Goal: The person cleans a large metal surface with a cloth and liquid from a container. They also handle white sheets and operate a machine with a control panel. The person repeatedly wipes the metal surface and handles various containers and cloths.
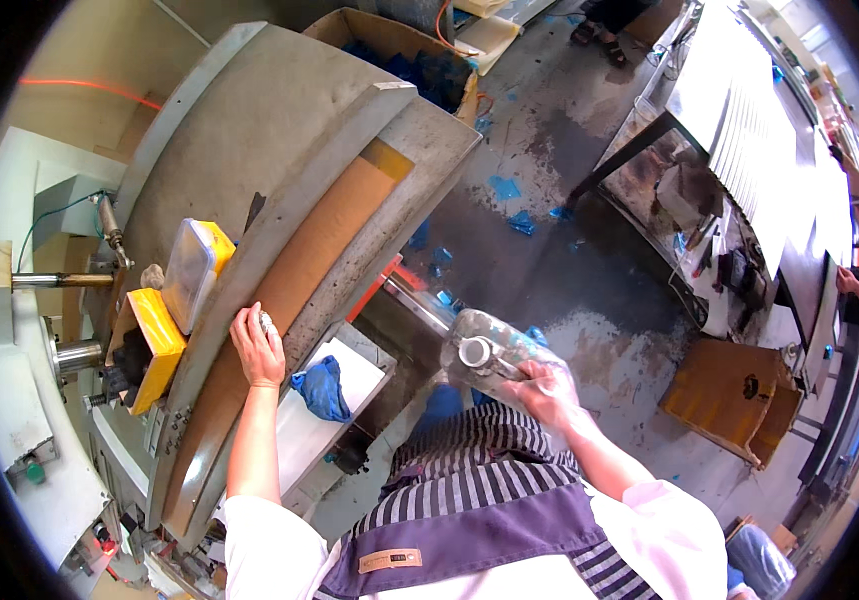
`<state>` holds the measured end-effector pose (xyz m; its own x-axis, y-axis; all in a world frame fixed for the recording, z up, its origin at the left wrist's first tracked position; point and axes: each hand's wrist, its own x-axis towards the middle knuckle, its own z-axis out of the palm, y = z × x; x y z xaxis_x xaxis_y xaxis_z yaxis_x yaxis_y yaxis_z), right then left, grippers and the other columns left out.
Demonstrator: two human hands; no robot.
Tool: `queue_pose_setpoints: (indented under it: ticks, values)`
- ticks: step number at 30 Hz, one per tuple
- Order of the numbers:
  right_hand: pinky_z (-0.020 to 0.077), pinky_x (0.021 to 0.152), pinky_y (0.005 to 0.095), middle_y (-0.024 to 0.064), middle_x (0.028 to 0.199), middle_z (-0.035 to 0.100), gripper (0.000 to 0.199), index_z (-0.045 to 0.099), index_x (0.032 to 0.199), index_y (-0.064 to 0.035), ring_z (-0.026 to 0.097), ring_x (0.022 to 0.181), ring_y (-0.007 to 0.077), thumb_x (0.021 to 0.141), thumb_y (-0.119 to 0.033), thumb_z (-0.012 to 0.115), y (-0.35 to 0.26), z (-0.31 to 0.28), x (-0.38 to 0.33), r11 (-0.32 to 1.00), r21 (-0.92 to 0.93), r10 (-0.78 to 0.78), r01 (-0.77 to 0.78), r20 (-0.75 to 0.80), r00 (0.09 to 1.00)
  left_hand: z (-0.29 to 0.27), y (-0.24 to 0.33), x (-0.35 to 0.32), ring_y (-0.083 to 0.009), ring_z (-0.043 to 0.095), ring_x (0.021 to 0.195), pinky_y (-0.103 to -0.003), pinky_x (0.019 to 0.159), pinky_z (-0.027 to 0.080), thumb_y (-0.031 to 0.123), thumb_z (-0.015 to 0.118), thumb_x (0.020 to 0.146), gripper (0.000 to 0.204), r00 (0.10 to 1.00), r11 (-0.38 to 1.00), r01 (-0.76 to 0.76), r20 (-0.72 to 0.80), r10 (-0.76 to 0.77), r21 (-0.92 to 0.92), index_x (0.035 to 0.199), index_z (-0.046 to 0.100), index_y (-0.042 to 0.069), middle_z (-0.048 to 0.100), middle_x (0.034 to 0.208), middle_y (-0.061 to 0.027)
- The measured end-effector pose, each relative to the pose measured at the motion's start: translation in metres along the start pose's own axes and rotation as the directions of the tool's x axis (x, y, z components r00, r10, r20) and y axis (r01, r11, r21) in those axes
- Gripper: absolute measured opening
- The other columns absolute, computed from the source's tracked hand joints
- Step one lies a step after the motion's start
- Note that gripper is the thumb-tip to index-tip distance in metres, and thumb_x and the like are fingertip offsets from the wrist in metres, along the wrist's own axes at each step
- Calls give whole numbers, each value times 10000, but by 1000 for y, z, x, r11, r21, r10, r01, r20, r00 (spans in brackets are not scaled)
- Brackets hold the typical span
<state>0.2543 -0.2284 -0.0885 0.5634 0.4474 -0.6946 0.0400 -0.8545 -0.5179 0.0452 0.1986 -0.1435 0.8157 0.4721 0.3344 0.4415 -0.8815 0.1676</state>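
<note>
My right hand (547,388) grips a clear plastic bottle (497,332) in front of my waist, its round open neck facing up toward me. My left hand (257,352) rests on the long brown strip (334,222) set in the grey metal machine bed (234,120). Its fingers are bent round a small pale thing, mostly hidden, that I cannot make out. A crumpled blue cloth (322,388) lies on a white ledge (294,440) just right of my left forearm.
A yellow box (157,335) and a clear-sided container (189,275) stand on the machine at left. Behind it is a carton (349,25) of blue material. Blue scraps (521,222) litter the floor. An open cardboard box (719,390), a worktable (749,130) and another person's hand (854,288) are at right.
</note>
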Motion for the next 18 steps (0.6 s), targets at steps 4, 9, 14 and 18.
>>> queue_pose_setpoints:
  ticks: [4,9,14,18]
  values:
    - [496,854,374,137,1001,714,449,696,1115,-96,666,962,278,842,-450,653,10,45,10,998,60,-28,30,-29,999,3,0,-1,-401,457,1167,-493,1030,366,151,544,907,458,1000,999,9,-21,-10,-36,1342,488,16,469,1271,-218]
    - [491,837,420,190,987,692,491,670,1095,-86,653,974,343,864,-514,604,-4,53,-2,989,83,-124,123,6,992,3,1,-2,-395,448,1190,-479,1052,350,171,518,940,443,1000,998,20,-22,-21,-56,1355,483,21,461,1289,-213]
    - [484,828,450,204,953,682,434,659,1040,-73,640,960,375,886,-474,593,-8,56,-18,971,-35,-235,235,-1,972,2,-3,-3,-394,464,1159,-480,1025,373,181,569,944,461,999,996,18,-46,-22,-83,1373,471,42,464,1265,-208]
    - [483,846,462,217,959,683,425,651,1073,-68,641,978,385,900,-450,583,2,62,-19,947,-64,-320,316,-65,945,-21,66,3,-346,491,1158,-454,1016,394,156,657,885,458,993,972,-98,-90,80,-214,1313,531,51,516,1225,-167]
